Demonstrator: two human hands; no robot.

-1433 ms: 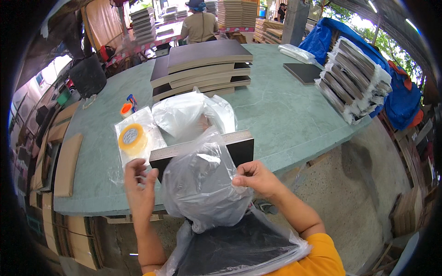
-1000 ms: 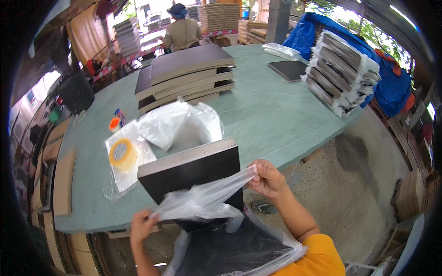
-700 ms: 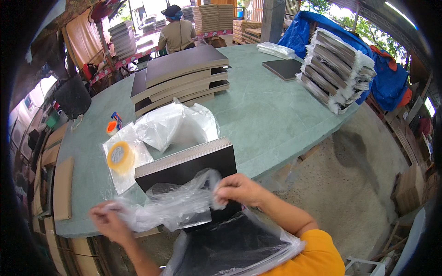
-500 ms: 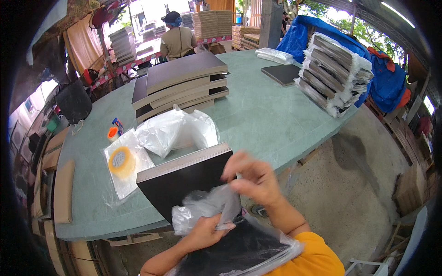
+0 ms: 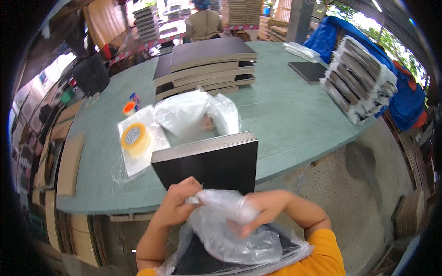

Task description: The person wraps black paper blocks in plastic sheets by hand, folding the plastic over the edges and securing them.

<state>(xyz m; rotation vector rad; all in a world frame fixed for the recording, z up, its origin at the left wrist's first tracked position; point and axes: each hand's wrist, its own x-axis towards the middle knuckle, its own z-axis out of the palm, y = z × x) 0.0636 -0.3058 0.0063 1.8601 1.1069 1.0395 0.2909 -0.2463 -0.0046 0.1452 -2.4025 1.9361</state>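
Both hands met on a crumpled clear plastic bag (image 5: pixel 225 216): the left hand (image 5: pixel 177 204) and right hand (image 5: pixel 264 209) each had their grip clamped on it. Just beyond the grip, a dark board (image 5: pixel 209 168) stood on the table (image 5: pixel 294 119).

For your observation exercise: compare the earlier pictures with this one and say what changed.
The clear plastic bag, earlier stretched wide between both hands, is now bunched together; left hand and right hand have come close. The dark board, tape roll and table stayed put.
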